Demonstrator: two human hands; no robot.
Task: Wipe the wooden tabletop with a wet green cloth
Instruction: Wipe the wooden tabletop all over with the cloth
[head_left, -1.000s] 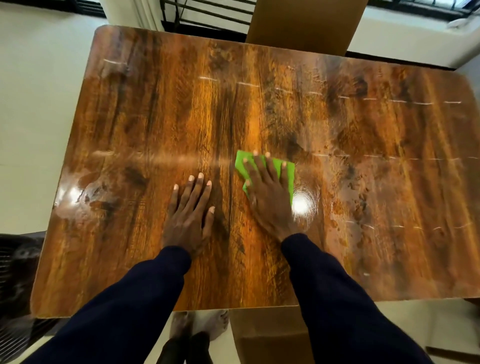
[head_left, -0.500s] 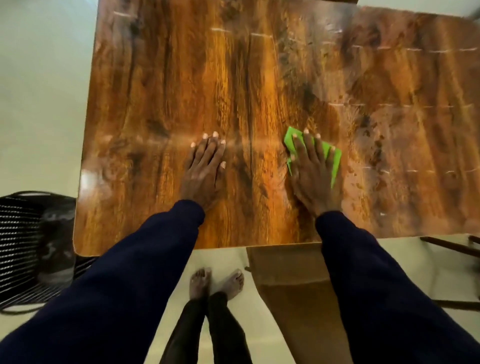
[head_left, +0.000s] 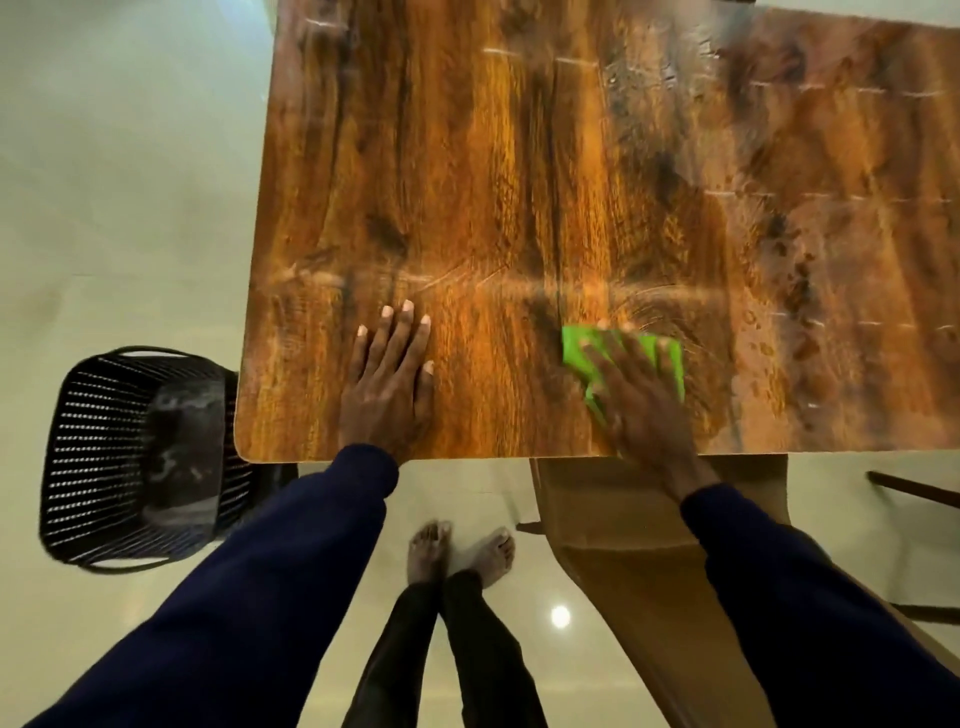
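The right grip (head_left: 641, 395) lay flat, fingers straight and spread over the folded bright green cloth (head_left: 576, 351). It pressed the cloth onto the glossy, dark-grained brown wooden bench (head_left: 519, 182) near its front edge, probably to keep the damp fabric in full contact. The left grip (head_left: 389, 384) rested wide and flat on bare wood, holding nothing, likely bracing the lean. Faint streaks marked the sheen.

A person's right hand (head_left: 641, 402) presses a green cloth (head_left: 574, 353) flat on a glossy wooden tabletop (head_left: 519, 182) near its front edge, fingers straight. The left hand (head_left: 389, 387) rests palm-down at the cloth's 9 o'clock, well apart. A black mesh basket (head_left: 98, 457) stands on the floor at the table corner's 8 o'clock.
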